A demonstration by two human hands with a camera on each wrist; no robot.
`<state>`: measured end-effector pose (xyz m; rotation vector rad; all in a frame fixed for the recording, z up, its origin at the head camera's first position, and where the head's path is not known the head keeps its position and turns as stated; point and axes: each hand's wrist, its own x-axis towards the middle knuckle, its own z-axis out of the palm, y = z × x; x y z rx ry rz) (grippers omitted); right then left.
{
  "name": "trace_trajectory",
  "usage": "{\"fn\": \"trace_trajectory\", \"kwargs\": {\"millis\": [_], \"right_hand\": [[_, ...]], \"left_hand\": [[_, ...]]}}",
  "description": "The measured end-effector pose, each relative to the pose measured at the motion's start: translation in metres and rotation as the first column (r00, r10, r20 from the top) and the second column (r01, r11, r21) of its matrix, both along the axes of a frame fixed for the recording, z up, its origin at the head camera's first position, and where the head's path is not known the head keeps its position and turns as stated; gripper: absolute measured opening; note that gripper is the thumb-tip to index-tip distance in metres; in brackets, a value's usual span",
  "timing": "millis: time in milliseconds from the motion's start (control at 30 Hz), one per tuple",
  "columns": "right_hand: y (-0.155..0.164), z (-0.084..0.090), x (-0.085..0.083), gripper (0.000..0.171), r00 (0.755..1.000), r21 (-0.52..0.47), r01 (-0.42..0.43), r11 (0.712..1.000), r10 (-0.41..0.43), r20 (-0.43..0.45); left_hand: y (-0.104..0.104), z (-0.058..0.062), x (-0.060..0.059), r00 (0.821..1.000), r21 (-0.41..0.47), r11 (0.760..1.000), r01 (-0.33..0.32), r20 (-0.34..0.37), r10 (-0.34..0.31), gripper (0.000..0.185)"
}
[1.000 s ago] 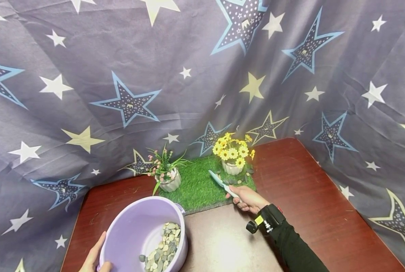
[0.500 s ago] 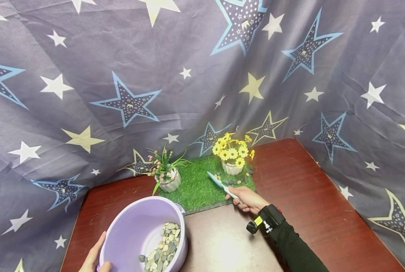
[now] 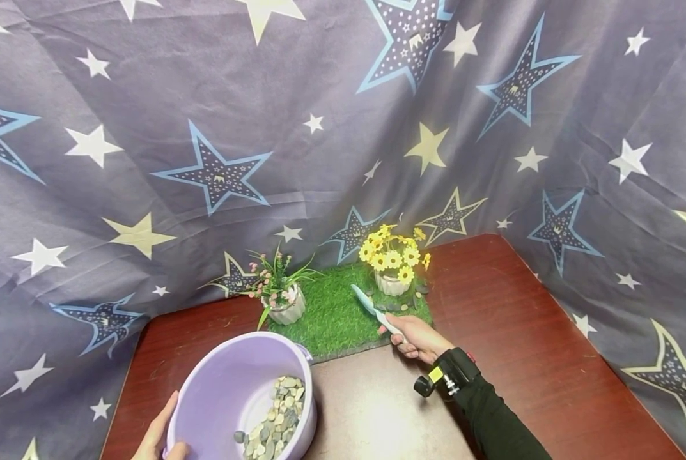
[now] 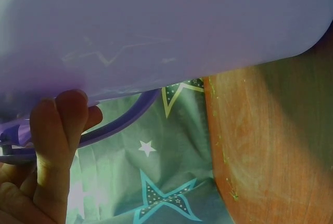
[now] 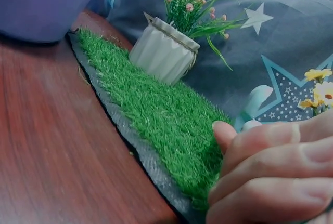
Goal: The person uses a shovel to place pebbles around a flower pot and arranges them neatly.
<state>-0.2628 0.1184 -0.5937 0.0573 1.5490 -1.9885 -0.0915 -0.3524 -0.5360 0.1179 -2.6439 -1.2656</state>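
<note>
In the head view my left hand (image 3: 161, 431) grips the near left rim of a purple bucket (image 3: 204, 390), fingers outside and thumb at the edge. A pile of grey and tan pebbles (image 3: 279, 418) lies in its right side. The left wrist view shows the fingers (image 4: 70, 115) by the bucket's purple handle (image 4: 122, 122). My right hand (image 3: 417, 337) holds a small trowel (image 3: 366, 300) by its white handle, the light blue blade pointing forward and left above the grass mat (image 3: 337, 316). In the right wrist view the curled fingers hide most of the trowel.
A white pot (image 3: 288, 306) of pink flowers stands on the mat's left end. Yellow flowers (image 3: 394, 252) in a white pot (image 3: 391, 283) stand at its back right, with several pebbles (image 3: 405, 307) around. The brown table (image 3: 481, 287) meets a star-patterned cloth (image 3: 319, 76) behind.
The trowel's blade dipped slightly, then rose a little and tilted upward. The left hand and bucket stay nearly where they were.
</note>
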Motion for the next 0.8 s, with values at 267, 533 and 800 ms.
{"fn": "trace_trajectory", "kwargs": {"millis": [267, 533, 800], "right_hand": [[-0.001, 0.0, -0.001, 0.04, 0.997, -0.099, 0.017, 0.995, -0.009, 0.077], [-0.003, 0.006, 0.006, 0.042, 0.999, -0.09, -0.023, 0.996, 0.025, 0.02], [-0.014, 0.039, 0.025, 0.046, 0.965, 0.19, -0.054, 0.98, 0.1, -0.241]], "left_hand": [[0.001, 0.003, -0.005, 0.98, -0.061, 0.995, -0.078, 0.181, 0.088, 0.094], [-0.002, -0.003, -0.003, 1.0, 0.052, 0.999, 0.012, 0.019, -0.013, 0.099], [-0.009, -0.003, -0.001, 0.993, 0.183, 0.98, 0.084, 0.061, -0.097, 0.1]]}}
